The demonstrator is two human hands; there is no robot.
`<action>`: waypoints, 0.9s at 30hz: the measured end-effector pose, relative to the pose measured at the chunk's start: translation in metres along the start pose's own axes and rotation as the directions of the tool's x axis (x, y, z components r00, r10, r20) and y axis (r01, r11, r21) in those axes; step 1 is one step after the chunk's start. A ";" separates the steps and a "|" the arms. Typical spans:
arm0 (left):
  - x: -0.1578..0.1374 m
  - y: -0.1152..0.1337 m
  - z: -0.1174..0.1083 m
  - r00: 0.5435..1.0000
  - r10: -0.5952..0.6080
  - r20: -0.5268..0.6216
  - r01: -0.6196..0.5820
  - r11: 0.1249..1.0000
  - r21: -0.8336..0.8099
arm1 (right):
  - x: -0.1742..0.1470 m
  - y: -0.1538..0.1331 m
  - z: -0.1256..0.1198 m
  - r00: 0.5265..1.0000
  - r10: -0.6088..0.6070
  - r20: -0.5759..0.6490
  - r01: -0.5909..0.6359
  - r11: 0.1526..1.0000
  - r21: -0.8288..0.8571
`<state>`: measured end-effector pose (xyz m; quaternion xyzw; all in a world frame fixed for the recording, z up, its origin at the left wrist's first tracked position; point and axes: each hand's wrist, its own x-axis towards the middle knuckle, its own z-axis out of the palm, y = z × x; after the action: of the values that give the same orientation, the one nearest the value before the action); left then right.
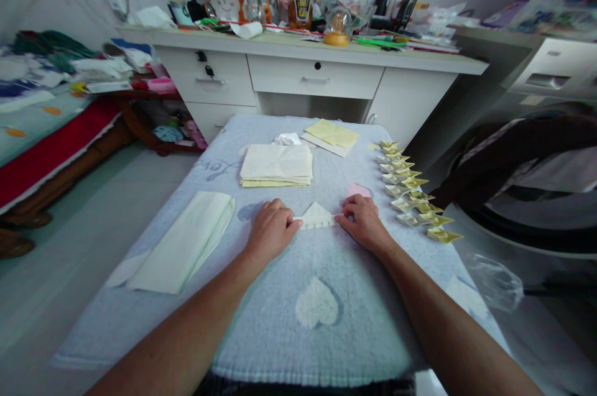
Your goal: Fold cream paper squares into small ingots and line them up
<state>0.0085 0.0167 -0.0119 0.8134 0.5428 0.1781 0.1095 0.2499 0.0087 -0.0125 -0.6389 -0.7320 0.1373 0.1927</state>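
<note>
A small folded white paper point(318, 217) with a peaked top lies on the blue cloth between my hands. My left hand point(274, 225) is closed, pinching the paper's left end between thumb and fingers. At the opposite end my right hand point(362, 219) pinches it the same way. Just behind my right hand lies a pink patch point(358, 190), partly covered. To the right stand several folded paper boats point(405, 188), white and yellow, in rows. Beyond my left hand rests a stack of cream paper sheets point(276, 165).
Long folded pale paper point(186, 240) lies at the left of the cloth-covered table point(261, 327). Yellow and white sheets point(331, 136) are at the back. Behind stands a cluttered white desk point(321, 76); a washing machine point(550, 79) is at right, a bed point(51, 128) at left.
</note>
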 end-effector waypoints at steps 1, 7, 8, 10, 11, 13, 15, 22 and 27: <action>0.000 0.000 0.000 1.000 0.002 0.003 -0.002 1.000 -0.003 | 0.000 0.000 0.000 1.000 0.003 -0.002 -0.003 1.000 0.000; 0.002 -0.003 -0.001 1.000 0.015 0.023 -0.015 1.000 -0.019 | 0.000 -0.001 0.000 1.000 0.008 0.007 -0.008 1.000 -0.001; 0.002 -0.003 0.000 0.999 0.018 0.029 -0.017 1.000 -0.019 | 0.000 -0.001 0.000 1.000 0.007 0.007 -0.007 1.000 -0.004; 0.003 -0.004 0.000 0.999 0.019 0.035 -0.018 1.000 -0.014 | 0.000 0.000 0.001 1.000 0.005 0.005 -0.005 1.000 -0.006; 0.003 -0.004 0.001 0.999 0.017 0.035 -0.017 1.000 -0.011 | 0.000 0.000 0.001 1.000 0.003 0.005 -0.003 1.000 -0.005; 0.004 -0.004 0.001 0.999 0.017 0.032 -0.017 1.000 -0.005 | 0.000 0.001 0.002 1.000 0.003 0.003 -0.003 1.000 -0.002; 0.004 -0.004 0.001 0.999 0.022 0.037 -0.022 1.000 0.001 | 0.001 0.001 0.002 1.000 0.006 0.002 -0.006 1.000 0.000; 0.001 -0.001 0.003 0.992 0.118 -0.052 -0.118 0.993 0.015 | 0.000 -0.001 0.003 0.999 0.028 -0.016 -0.028 0.999 -0.035; -0.003 0.004 0.004 0.902 0.415 0.116 -0.426 0.900 0.092 | -0.001 -0.001 0.002 1.000 0.018 -0.011 -0.019 0.998 -0.057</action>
<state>0.0121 0.0125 -0.0145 0.9239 0.3578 0.1276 0.0464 0.2484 0.0077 -0.0143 -0.6515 -0.7287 0.1150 0.1770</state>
